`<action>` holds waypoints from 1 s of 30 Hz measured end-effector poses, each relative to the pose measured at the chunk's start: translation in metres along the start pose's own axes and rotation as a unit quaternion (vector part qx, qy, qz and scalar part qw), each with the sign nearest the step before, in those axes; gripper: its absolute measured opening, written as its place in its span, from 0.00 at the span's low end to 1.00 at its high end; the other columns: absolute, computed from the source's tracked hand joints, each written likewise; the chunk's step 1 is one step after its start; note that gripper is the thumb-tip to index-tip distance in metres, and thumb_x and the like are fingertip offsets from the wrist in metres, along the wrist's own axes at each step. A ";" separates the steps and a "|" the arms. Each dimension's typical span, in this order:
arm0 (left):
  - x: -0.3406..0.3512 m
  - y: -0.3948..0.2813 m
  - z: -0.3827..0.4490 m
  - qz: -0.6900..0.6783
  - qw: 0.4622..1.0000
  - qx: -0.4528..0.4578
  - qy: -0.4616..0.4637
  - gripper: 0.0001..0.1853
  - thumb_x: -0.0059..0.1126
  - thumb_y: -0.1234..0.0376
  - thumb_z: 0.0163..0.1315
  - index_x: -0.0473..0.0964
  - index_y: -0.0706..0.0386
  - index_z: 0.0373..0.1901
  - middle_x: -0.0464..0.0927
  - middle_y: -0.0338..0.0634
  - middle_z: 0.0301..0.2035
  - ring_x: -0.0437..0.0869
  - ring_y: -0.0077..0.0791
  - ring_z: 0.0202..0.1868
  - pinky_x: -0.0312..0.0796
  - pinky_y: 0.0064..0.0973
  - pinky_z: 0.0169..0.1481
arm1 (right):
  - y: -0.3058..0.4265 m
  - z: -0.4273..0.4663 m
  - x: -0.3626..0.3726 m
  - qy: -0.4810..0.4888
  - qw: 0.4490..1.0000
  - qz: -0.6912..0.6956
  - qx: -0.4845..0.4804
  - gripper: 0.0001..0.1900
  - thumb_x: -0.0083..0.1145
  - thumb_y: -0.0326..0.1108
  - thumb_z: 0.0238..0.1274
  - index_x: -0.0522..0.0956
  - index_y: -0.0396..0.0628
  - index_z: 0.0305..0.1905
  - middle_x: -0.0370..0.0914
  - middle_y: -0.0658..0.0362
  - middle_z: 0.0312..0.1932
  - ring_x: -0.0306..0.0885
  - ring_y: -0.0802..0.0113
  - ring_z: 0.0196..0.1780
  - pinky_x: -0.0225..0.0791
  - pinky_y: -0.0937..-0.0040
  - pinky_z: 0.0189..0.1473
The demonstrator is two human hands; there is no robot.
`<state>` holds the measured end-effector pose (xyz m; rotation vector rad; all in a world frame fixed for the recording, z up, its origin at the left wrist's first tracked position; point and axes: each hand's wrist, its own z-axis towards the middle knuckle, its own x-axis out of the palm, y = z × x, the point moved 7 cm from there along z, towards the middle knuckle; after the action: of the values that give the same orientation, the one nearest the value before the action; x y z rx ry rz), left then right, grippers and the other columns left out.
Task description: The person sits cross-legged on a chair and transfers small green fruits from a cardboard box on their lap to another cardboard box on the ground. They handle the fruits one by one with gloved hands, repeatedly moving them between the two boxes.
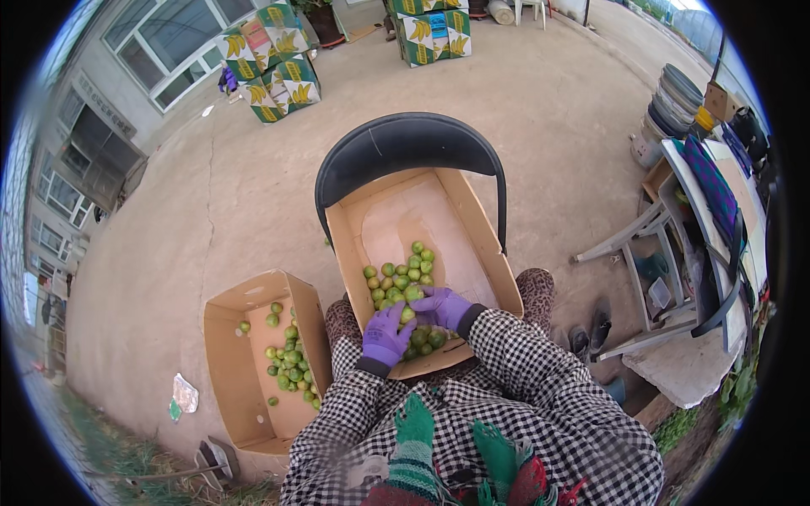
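Note:
A shallow cardboard box (500, 265) rests tilted on a black-backed folding chair (411, 142), over my knees. Round green fruits (388, 269), some tinged brownish, are heaped along its left side and near end. My left hand (387, 334), in a purple glove, curls its fingers around a green fruit (407, 315). Just to its right, my right hand (443, 307), gloved alike, has its fingertips on another green fruit (414, 293). Both hands are low over the pile and hide part of it. More fruits (292, 357) lie in a second cardboard box (231, 348) on the ground at my left.
Stacked banana cartons (278, 69) stand far left, with more cartons (433, 35) at the back. On the right are a wooden chair frame (652, 265), stacked buckets (674, 104) and dark shoes (588, 329). Another pair of shoes (215, 462) sits near left. Concrete ground (253, 183) surrounds the boxes.

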<state>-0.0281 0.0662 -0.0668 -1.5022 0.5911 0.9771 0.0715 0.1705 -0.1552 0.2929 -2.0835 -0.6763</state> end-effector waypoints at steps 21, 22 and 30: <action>-0.083 0.332 -0.129 0.055 0.873 -0.448 -0.186 0.26 0.67 0.59 0.61 0.78 0.61 0.59 0.84 0.61 0.50 0.86 0.55 0.53 0.76 0.42 0.59 | 0.006 -0.002 -0.034 -0.113 0.990 0.087 -0.014 0.17 0.64 0.34 0.69 0.78 0.44 0.60 0.85 0.55 0.48 0.86 0.63 0.43 0.81 0.72 0.36; -0.079 0.334 -0.133 0.058 0.869 -0.451 -0.194 0.26 0.67 0.59 0.61 0.78 0.60 0.59 0.84 0.61 0.50 0.85 0.55 0.53 0.76 0.42 0.60 | 0.004 -0.002 -0.035 -0.116 0.990 0.080 -0.009 0.17 0.64 0.35 0.69 0.79 0.44 0.59 0.85 0.55 0.47 0.86 0.63 0.42 0.81 0.72 0.36; -0.080 0.328 -0.103 0.109 0.906 -0.391 -0.119 0.28 0.68 0.59 0.61 0.77 0.62 0.62 0.82 0.61 0.54 0.84 0.55 0.54 0.76 0.42 0.62 | 0.004 -0.006 -0.031 -0.115 0.991 0.068 -0.002 0.16 0.63 0.35 0.70 0.79 0.43 0.59 0.84 0.55 0.47 0.86 0.63 0.41 0.82 0.72 0.36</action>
<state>-0.3131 -0.1065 -0.1823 -1.9904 0.1779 1.6743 0.0939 0.1857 -0.1719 0.0710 -2.2968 -0.6571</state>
